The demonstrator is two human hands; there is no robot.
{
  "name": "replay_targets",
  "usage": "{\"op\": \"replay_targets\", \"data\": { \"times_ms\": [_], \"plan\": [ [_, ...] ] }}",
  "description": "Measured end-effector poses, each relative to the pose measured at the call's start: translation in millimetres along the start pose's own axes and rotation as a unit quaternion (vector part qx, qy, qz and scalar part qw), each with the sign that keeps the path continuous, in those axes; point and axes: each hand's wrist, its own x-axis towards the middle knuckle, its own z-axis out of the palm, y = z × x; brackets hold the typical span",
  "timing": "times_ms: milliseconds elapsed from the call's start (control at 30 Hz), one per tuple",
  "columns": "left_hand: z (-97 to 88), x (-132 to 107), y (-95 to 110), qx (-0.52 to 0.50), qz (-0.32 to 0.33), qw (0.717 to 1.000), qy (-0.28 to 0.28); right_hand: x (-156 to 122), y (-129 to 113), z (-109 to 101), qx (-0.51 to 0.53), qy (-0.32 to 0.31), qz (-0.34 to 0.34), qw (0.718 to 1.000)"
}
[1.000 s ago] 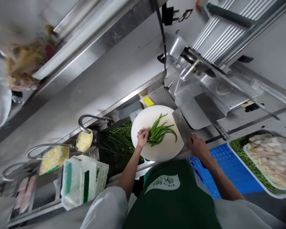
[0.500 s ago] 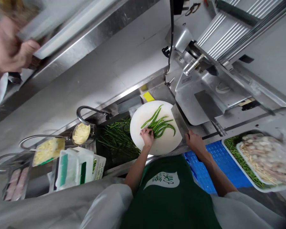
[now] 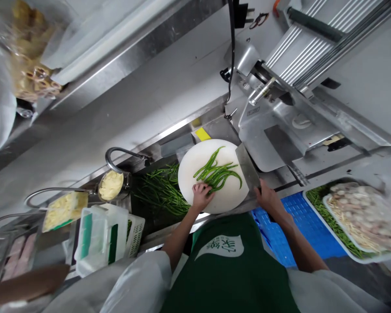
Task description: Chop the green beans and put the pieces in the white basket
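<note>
Long green chili peppers (image 3: 219, 174) lie in a loose bunch on a round white cutting board (image 3: 192, 161). My left hand (image 3: 202, 196) rests at their near ends, its fingers curled over them. At the board's right edge, my right hand (image 3: 265, 194) is closed around the handle of a cleaver (image 3: 246, 165). The wide blade lies along the board's right side, apart from the peppers. Many more green peppers (image 3: 163, 189) fill the sink to the left of the board.
A metal slicing machine (image 3: 263, 134) stands behind on the right. A white tray (image 3: 339, 250) of greens and bagged food sits at right beside a blue crate (image 3: 309, 230). Clear plastic containers (image 3: 94, 234) stand at left. Another person's forearm (image 3: 29, 282) enters at lower left.
The other person's hand has left the upper-left shelf, and a forearm now shows at lower left. My left hand has shifted slightly towards me on the peppers, which lie a little differently.
</note>
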Motion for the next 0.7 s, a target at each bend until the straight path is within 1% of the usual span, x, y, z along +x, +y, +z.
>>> {"op": "replay_targets", "data": {
  "times_ms": [100, 200, 300, 367, 400, 467, 533, 567, 600, 633, 700],
  "plan": [
    [6.8, -6, 6, 0.002, 0.006, 1.000, -0.008, 2, 3, 0, -0.001, 0.001, 0.021, 1.000],
    [2.4, -7, 14, -0.042, 0.046, 0.998, -0.006, 2, 5, -1, -0.004, 0.000, 0.034, 0.999],
    [-16.6, -9, 21, -0.125, 0.087, 0.988, 0.033, 2, 7, 1, -0.002, 0.016, 0.028, 0.999],
    [-32.7, -7, 21, -0.166, 0.087, 0.980, 0.073, 1, 8, 2, -0.003, 0.023, 0.027, 0.999],
    [-40.0, -2, 18, -0.173, 0.080, 0.977, 0.092, 1, 8, 2, -0.005, 0.023, 0.029, 0.999],
    [-49.8, 18, 7, -0.169, 0.056, 0.976, 0.125, 2, 8, 2, -0.011, 0.021, 0.034, 0.999],
    [-51.6, 49, -11, -0.156, 0.017, 0.977, 0.143, 2, 8, 2, -0.015, 0.024, 0.034, 0.999],
    [-49.7, 67, -22, -0.151, -0.009, 0.978, 0.141, 2, 8, 2, -0.016, 0.025, 0.033, 0.999],
    [-46.4, 83, -32, -0.143, -0.039, 0.981, 0.127, 2, 8, 1, -0.017, 0.026, 0.032, 0.999],
    [-42.3, 99, -41, -0.133, -0.066, 0.984, 0.101, 2, 7, 1, -0.016, 0.026, 0.032, 0.999],
    [-33.6, 120, -53, -0.122, -0.094, 0.987, 0.049, 2, 7, 0, -0.014, 0.021, 0.034, 0.999]
  ]
}}
